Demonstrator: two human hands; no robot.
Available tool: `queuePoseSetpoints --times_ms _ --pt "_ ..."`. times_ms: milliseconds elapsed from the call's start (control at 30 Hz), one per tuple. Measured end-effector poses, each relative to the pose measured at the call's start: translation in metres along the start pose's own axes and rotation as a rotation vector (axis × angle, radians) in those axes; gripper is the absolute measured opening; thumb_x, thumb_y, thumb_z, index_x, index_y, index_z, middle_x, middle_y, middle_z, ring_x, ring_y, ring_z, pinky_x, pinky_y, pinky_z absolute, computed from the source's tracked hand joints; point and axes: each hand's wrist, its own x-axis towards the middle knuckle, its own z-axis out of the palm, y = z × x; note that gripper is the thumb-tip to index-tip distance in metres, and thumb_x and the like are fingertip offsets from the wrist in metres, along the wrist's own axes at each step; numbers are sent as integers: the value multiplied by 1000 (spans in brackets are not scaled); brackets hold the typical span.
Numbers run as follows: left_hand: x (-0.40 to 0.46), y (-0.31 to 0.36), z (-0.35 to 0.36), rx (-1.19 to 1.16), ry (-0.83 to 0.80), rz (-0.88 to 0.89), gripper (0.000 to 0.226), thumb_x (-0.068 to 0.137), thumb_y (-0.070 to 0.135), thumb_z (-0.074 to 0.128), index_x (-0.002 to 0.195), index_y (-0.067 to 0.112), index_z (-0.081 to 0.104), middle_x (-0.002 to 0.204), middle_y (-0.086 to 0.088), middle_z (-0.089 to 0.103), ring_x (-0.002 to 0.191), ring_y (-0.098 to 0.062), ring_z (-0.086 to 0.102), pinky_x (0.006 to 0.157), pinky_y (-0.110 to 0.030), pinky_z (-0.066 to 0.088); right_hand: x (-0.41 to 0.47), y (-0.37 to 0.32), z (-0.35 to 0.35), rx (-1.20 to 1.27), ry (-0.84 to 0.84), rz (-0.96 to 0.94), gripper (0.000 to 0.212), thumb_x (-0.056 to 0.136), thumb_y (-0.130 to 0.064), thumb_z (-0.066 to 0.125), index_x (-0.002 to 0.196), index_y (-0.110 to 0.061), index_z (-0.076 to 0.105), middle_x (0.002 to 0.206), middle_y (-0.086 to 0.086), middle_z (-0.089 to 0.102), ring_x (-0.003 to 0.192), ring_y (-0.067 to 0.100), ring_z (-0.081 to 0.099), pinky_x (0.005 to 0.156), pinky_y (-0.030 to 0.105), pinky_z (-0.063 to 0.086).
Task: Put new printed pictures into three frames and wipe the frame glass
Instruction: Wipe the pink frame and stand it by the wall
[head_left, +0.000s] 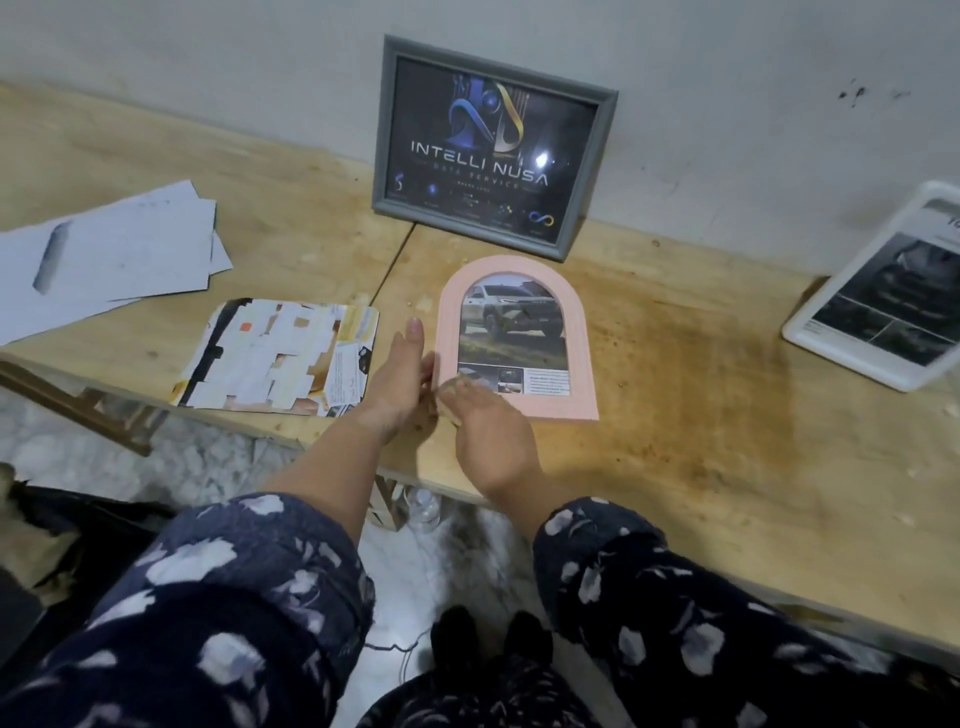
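Note:
A pink arched frame (579, 358) lies flat on the wooden table (701, 415), holding a printed picture of a white car. My left hand (400, 384) grips the frame's lower left edge, thumb pointing up along its side. My right hand (491, 436) rests on the frame's bottom left corner, fingers curled on a small wad of cloth or tissue (457, 387) against the glass. A grey rectangular frame (493, 148) with a dark logo print leans upright against the wall behind. A white frame (883, 291) with a dark car print lies tilted at the right edge.
Loose white sheets (104, 254) lie at the table's left end. A torn, worn printed sheet (280, 358) lies just left of the pink frame. A plastic bottle (423, 506) stands on the floor under the table edge. The table front runs near my sleeves.

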Motion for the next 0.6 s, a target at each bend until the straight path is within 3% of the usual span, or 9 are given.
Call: queuePoseSetpoints --times_ms 67,133,233,333,433,533,600 --pt "-4 -3 -4 140 98 140 87 84 77 20 151 21 26 134 -1 57 129 -25 47 111 -42 29 13 8 -19 156 35 98 44 90 -5 45 129 -21 59 129 1 62 118 22 57 99 32 43" --pt "-6 -12 -6 433 212 289 70 94 60 35 151 19 24 141 -5 51 132 -26 44 110 -44 32 32 17 -41 269 52 227 38 93 -10 46 124 -24 62 118 0 67 104 23 63 86 31 51" --pt "-10 -21 -3 740 269 421 85 84 71 45 149 19 27 144 -4 45 133 -23 39 111 -47 27 80 23 -63 306 69 292 33 93 -11 48 120 -21 65 111 1 68 96 23 63 75 26 48" --pt "-5 -27 5 861 234 459 103 73 84 39 150 20 18 153 0 32 142 -17 26 119 -46 8 129 22 -70 331 35 244 32 90 -11 52 118 -17 67 117 6 67 101 24 63 89 36 52" --pt "-2 -34 9 1019 283 478 109 71 89 25 153 19 7 160 4 15 148 -13 7 119 -42 -3 168 24 -73 132 12 192 39 88 -8 53 124 -18 62 125 6 63 110 26 60 91 31 49" --pt "1 -36 6 1075 308 503 108 73 88 21 154 19 0 161 5 7 148 -12 3 119 -42 -4 194 29 -73 -52 56 233 44 89 -1 45 128 -14 59 128 12 60 114 30 58 89 32 47" --pt "3 -35 7 1081 299 501 110 72 89 18 153 18 -5 162 4 4 148 -12 3 119 -43 -5 197 37 -68 -164 58 322 36 91 1 43 121 -5 62 121 18 62 109 34 60 86 34 48"
